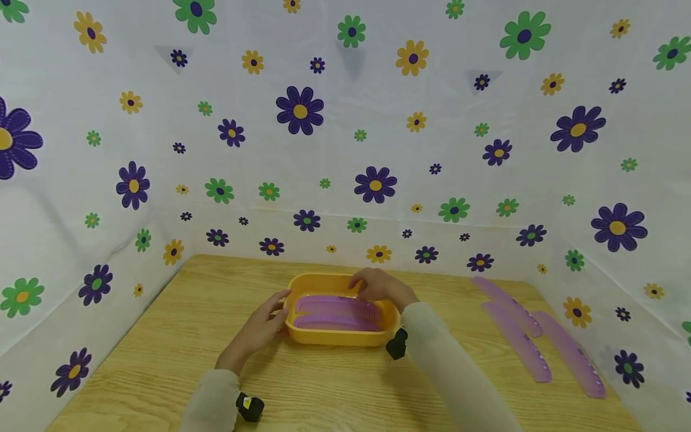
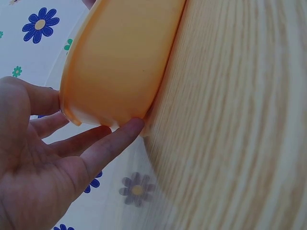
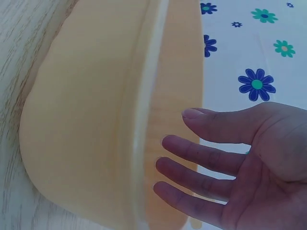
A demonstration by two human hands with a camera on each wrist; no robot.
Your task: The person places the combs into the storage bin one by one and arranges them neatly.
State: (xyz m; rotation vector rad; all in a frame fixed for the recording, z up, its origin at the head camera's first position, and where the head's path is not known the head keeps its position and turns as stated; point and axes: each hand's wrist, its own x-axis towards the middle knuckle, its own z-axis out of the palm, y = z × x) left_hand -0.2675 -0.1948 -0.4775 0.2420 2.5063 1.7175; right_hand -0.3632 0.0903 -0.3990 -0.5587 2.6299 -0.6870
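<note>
- Yellow tray [image 1: 335, 337] sat on the wooden table [image 1: 162, 336], just in front of the person, near the table's middle.
- Two purple combs [image 1: 337, 308] lay lengthwise inside the tray, side by side.
- Three more purple combs [image 1: 518, 339] lay on the table well apart to the right, near the flowered backdrop [image 1: 345, 120].
- Left hand [image 1: 259, 327] was open, fingers straight; in the left wrist view its fingertips [image 2: 129, 127] touched the tray's left end wall near the base. It steadied the tray and gripped nothing.
- Right hand [image 1: 380, 287] hovered over the tray's far right rim. In the right wrist view its fingers [image 3: 201, 163] were extended and relaxed just above the rim, holding nothing. Whether they touched a comb could not be told.
- Judgement on the step: the hands appeared to be settling the combs in the tray. To do it well, the left hand should brace the end wall so the light tray does not slide on the smooth wood.
- Judgement: the combs should lie flat and parallel, teeth facing one way, so that further ones fit beside them.
- Risk noted: pressing down on one rim could tip the tray.
</note>
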